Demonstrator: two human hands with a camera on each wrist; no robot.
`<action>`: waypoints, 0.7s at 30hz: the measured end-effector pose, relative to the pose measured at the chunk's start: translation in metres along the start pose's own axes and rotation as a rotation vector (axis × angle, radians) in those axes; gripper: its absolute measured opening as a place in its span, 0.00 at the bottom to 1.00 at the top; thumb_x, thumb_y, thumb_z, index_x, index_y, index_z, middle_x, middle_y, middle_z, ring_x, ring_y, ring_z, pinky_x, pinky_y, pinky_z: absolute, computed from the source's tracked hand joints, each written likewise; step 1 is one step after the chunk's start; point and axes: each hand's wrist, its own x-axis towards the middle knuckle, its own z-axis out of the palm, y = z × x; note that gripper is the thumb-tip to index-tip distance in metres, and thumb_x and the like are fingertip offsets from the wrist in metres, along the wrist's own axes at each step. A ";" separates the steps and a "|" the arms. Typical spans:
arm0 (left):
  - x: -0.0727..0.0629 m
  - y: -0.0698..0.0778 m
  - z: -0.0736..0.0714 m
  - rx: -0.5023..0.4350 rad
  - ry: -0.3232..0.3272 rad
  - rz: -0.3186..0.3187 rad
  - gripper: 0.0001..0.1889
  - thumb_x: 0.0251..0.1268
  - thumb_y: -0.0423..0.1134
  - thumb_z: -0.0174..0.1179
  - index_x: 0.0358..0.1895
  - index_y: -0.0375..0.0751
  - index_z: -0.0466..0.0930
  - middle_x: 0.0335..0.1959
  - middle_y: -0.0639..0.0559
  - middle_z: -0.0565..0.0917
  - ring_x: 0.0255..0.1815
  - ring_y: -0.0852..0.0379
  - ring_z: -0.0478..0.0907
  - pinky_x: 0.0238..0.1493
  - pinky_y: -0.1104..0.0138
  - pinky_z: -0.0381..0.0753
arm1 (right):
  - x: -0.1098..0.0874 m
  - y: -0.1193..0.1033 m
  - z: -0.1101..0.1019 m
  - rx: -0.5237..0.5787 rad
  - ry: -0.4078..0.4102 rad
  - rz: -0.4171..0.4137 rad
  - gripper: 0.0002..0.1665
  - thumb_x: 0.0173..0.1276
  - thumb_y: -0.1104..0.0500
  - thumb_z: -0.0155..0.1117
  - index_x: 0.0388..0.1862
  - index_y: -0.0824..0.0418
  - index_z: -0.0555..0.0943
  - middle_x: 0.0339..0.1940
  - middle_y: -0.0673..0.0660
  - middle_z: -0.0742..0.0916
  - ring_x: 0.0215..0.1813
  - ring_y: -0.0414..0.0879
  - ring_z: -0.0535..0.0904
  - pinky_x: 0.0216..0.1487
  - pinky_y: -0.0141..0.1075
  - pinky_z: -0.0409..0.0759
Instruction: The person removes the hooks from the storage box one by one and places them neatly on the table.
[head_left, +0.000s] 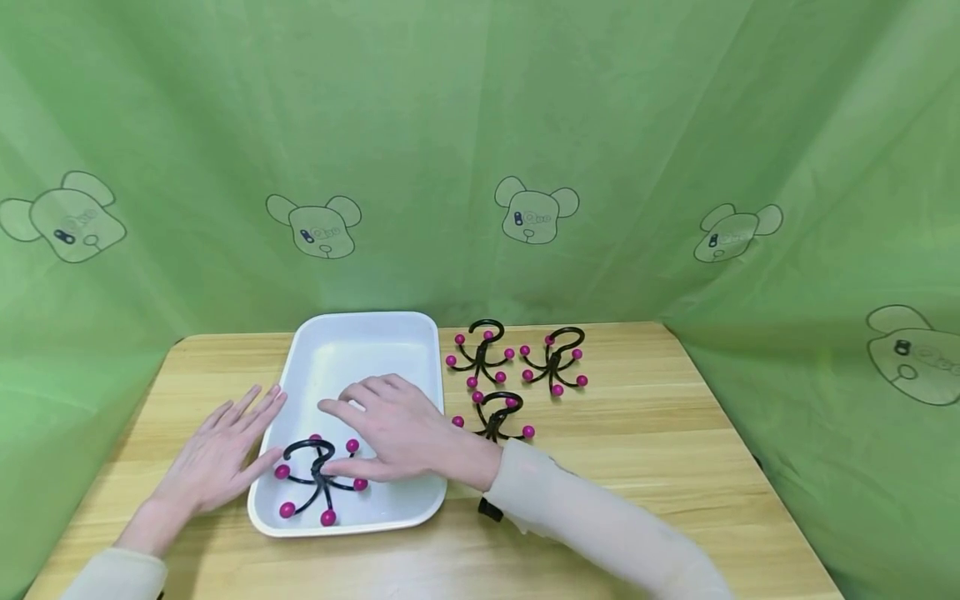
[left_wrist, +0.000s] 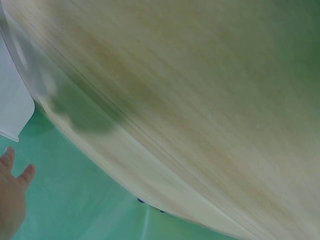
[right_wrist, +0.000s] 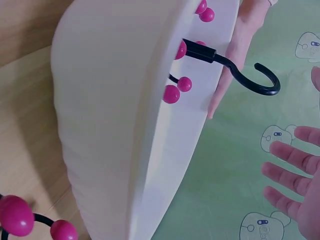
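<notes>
A black swivel hook with several curved arms tipped in pink balls [head_left: 318,468] stands in the near end of a white tray [head_left: 442,400], its crook upward. My right hand [head_left: 393,429] hovers over the tray beside that hook; the right wrist view shows its fingers [right_wrist: 290,155] spread and apart from the hook's crook [right_wrist: 245,82]. Along the tray's left side lies my left hand [head_left: 221,458], fingers extended, its fingertips at the rim; whether they press on it I cannot tell. Only part of this hand [left_wrist: 12,200] enters the left wrist view.
Three similar hooks stand on the wooden table right of the tray: one at the back [head_left: 480,357], one farther right [head_left: 553,362], and a nearer one [head_left: 492,421] partly hidden by my right forearm. A green curtain [head_left: 420,150] with bear drawings hangs behind and at the sides.
</notes>
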 end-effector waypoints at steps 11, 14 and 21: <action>0.001 0.000 0.000 0.016 0.021 0.018 0.41 0.75 0.61 0.57 0.84 0.46 0.59 0.82 0.43 0.69 0.84 0.40 0.62 0.85 0.73 0.18 | 0.020 -0.005 0.004 0.014 -0.127 -0.007 0.42 0.76 0.22 0.46 0.78 0.43 0.73 0.67 0.46 0.85 0.66 0.42 0.82 0.68 0.38 0.82; 0.001 0.000 -0.001 0.011 0.016 0.015 0.41 0.76 0.62 0.56 0.84 0.46 0.59 0.83 0.43 0.68 0.85 0.40 0.62 0.86 0.70 0.20 | 0.022 -0.005 0.007 0.041 -0.158 0.000 0.41 0.76 0.22 0.46 0.77 0.42 0.74 0.66 0.45 0.86 0.64 0.41 0.83 0.64 0.36 0.84; 0.000 0.001 0.000 -0.002 0.006 0.012 0.41 0.77 0.62 0.54 0.84 0.45 0.58 0.83 0.43 0.67 0.86 0.40 0.60 0.91 0.55 0.35 | 0.025 -0.004 0.020 0.043 -0.164 -0.047 0.35 0.79 0.25 0.45 0.70 0.41 0.79 0.56 0.43 0.89 0.54 0.39 0.85 0.49 0.31 0.84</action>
